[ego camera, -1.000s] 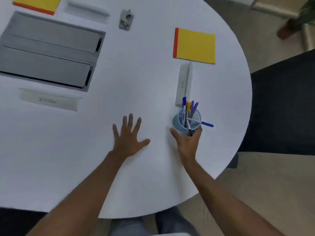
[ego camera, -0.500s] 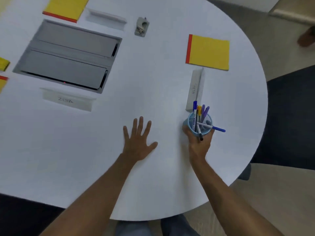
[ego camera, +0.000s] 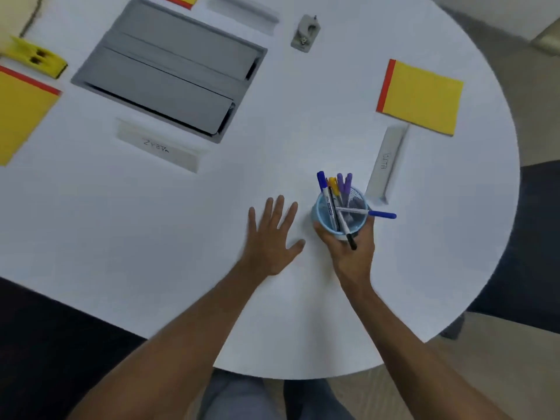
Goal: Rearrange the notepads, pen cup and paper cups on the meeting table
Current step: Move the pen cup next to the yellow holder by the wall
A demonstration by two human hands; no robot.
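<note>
1. A yellow notepad (ego camera: 21, 116) lies cut off by the table's (ego camera: 151, 237) left edge.
2. The left hand (ego camera: 269, 237) rests flat, fingers wide, with bare white surface around it.
3. The right hand (ego camera: 353, 253) holds the blue pen cup (ego camera: 325, 216), near the front rim.
4. A second notepad (ego camera: 424, 98) lies near the right edge.

The round white surface (ego camera: 303, 122) carries yellow notepads (ego camera: 419, 97), two folded name cards (ego camera: 386, 165), a blue pen cup (ego camera: 325, 219), and a flat left hand (ego camera: 269, 241).

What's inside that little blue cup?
The pen cup in the right hand holds several markers: blue, yellow, purple and black caps. Its bottom is hidden beneath them.
</note>
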